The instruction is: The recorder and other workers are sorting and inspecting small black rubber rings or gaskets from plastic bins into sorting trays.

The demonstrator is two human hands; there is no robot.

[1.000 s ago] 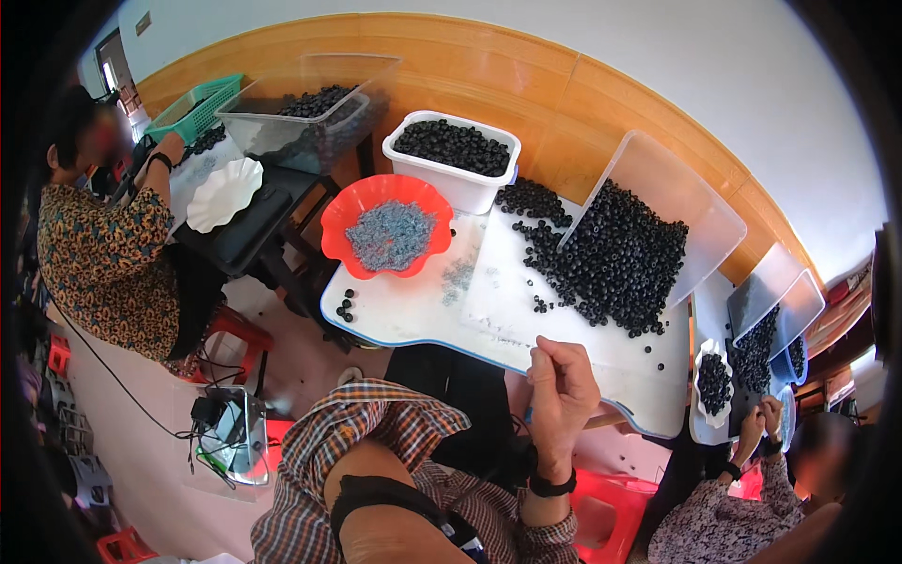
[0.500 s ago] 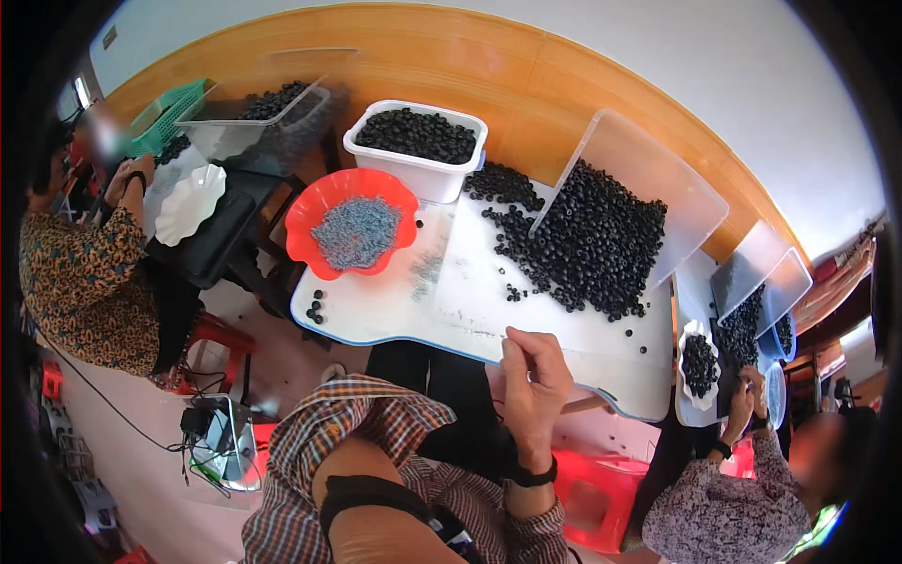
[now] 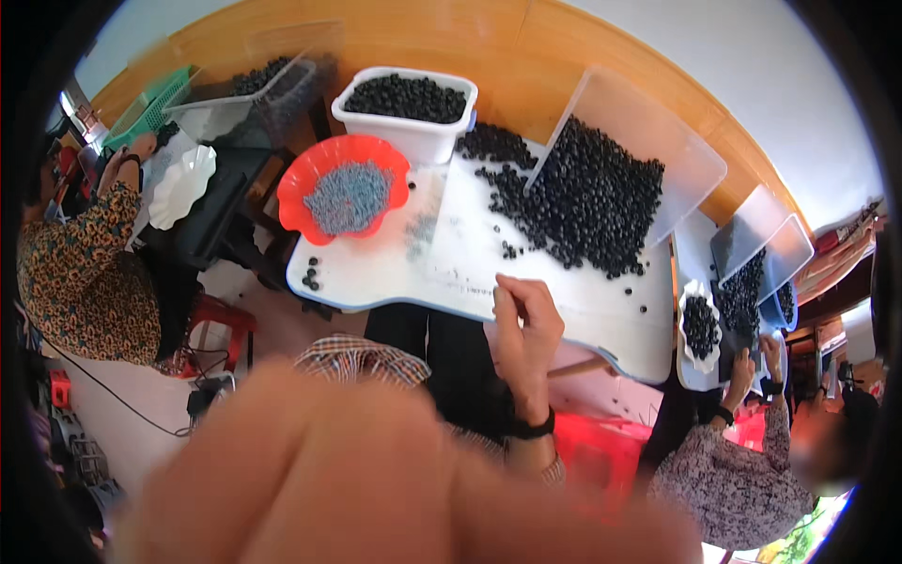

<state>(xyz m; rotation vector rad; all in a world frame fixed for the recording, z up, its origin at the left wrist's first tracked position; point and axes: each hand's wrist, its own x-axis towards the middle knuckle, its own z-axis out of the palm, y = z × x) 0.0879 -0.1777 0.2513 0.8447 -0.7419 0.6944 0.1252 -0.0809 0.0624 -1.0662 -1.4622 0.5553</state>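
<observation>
My right hand [image 3: 530, 331] is held at the near edge of the white table [image 3: 376, 277], palm turned inward. Its thumb and fingers are drawn together in a pinch, and I cannot make out anything between them. My left hand [image 3: 376, 479] looms very large and blurred at the bottom, with its fingertips and grip not readable. Beyond my right hand, a heap of small black round parts [image 3: 601, 202] spills from a tipped clear bin [image 3: 691, 179]. To the left stands a red scalloped bowl [image 3: 293, 193] of small grey-blue pieces [image 3: 348, 197].
Behind the bowl is a white tub [image 3: 427, 141] full of black parts. A few loose black parts [image 3: 311, 273] lie at the table's left corner. Co-workers sit at the left [image 3: 85, 273] and right [image 3: 723, 479]. A red stool [image 3: 601, 451] stands below the table.
My left hand has come up close to the camera, covering the lower part of the view. My right hand keeps its pinch at the table edge. The whole scene has shifted slightly upward.
</observation>
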